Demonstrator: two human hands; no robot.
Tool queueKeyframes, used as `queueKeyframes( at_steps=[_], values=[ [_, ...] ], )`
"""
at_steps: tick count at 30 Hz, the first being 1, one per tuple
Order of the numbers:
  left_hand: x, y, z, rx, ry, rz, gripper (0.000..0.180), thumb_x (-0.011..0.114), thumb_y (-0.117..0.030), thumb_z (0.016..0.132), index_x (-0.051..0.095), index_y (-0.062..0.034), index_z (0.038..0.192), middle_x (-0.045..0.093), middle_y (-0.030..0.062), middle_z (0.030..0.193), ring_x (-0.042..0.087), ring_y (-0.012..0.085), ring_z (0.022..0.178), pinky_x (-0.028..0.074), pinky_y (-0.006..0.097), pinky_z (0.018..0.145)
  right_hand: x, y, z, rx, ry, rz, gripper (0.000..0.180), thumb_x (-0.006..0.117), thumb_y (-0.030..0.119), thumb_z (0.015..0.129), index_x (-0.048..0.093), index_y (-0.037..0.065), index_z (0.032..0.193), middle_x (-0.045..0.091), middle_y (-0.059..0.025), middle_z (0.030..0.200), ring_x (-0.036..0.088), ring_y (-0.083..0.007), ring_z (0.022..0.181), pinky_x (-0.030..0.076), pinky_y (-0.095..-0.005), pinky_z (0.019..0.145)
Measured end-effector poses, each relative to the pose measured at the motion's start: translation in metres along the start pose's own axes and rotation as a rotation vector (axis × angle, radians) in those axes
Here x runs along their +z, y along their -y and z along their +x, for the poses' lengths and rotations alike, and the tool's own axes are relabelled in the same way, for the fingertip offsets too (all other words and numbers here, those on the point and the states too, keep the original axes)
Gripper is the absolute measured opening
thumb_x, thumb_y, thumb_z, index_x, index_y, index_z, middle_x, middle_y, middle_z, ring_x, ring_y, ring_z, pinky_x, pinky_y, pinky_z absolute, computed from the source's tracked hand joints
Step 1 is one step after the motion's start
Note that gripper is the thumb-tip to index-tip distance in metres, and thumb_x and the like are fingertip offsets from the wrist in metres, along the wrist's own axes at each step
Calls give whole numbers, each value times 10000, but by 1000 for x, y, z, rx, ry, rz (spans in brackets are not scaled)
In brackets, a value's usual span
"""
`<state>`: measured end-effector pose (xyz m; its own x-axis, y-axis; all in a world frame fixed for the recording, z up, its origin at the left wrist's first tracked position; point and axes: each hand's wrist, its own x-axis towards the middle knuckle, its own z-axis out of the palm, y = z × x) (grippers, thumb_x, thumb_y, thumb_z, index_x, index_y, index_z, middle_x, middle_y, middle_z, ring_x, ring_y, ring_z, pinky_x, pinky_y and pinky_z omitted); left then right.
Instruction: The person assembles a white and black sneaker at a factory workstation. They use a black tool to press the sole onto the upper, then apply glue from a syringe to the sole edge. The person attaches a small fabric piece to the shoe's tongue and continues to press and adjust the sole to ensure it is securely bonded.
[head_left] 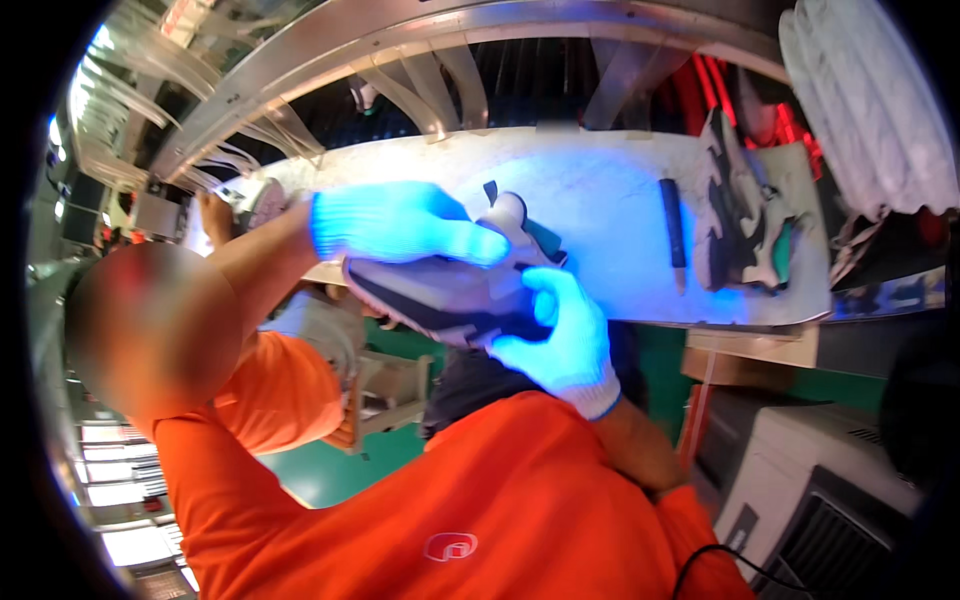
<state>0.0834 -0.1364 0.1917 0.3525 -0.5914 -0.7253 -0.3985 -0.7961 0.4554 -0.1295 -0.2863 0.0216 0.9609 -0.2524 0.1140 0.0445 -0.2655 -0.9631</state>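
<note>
A grey and dark sneaker (pixel 425 300) is held tilted at the table's near edge, its sole side facing me at the lower left. My left hand (pixel 400 222), in a glove lit bright blue, lies over the shoe's upper with its fingers pressed against it. My right hand (pixel 565 340), gloved likewise, grips the opposite end, thumb below and fingers bent over the edge. A dark loop and a teal lining patch (pixel 541 238) show near the shoe's opening. The inside of the shoe is mostly hidden.
On the white table (pixel 610 170) lie a slim dark-handled tool (pixel 673 230) and a grey, white and teal sneaker (pixel 745 225) at the right. A metal rail (pixel 430 28) runs behind. At left a co-worker in orange (pixel 280 395) sits near another shoe (pixel 264 205). A boxy machine (pixel 815 490) stands lower right.
</note>
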Motion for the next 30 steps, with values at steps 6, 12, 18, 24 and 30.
queueKeyframes(
  at_steps=[6,12,18,24,30],
  values=[
    [87,67,-14,750,-113,-1035,1164,847,-710,884,450,57,1665,672,193,1521,662,303,1400,500,466,1210,-8,-58,-52,106,-143,585,946,931,-99,745,501,-4,1583,640,-85,1398,636,-239,1304,558,-403,1123],
    [252,42,23,463,-387,-1571,700,945,-100,880,567,10,1459,689,133,1393,698,228,1257,593,414,1083,-16,-39,-50,353,-189,866,927,841,-157,755,493,-3,1600,638,-127,1526,648,-265,1397,551,-437,1184],
    [277,21,41,582,-510,-1735,706,940,-52,871,551,33,1454,712,140,1360,712,206,1233,618,384,1037,-6,-30,-59,334,-193,776,858,826,-153,775,528,-3,1566,675,-145,1491,670,-278,1375,567,-440,1162],
    [261,18,46,575,-560,-1474,572,999,-89,826,702,27,1301,785,70,1221,726,137,1112,615,352,997,-37,5,-60,-3,-234,111,883,1014,104,770,557,-33,1513,669,-145,1420,680,-298,1304,544,-472,1167],
    [242,25,39,419,-582,-888,579,1056,-341,726,758,-10,1096,780,142,1043,767,204,920,627,367,850,-65,105,-18,-75,-24,81,1104,1000,604,738,561,-106,1461,697,-296,1427,707,-413,1325,553,-516,1173]
  ],
)
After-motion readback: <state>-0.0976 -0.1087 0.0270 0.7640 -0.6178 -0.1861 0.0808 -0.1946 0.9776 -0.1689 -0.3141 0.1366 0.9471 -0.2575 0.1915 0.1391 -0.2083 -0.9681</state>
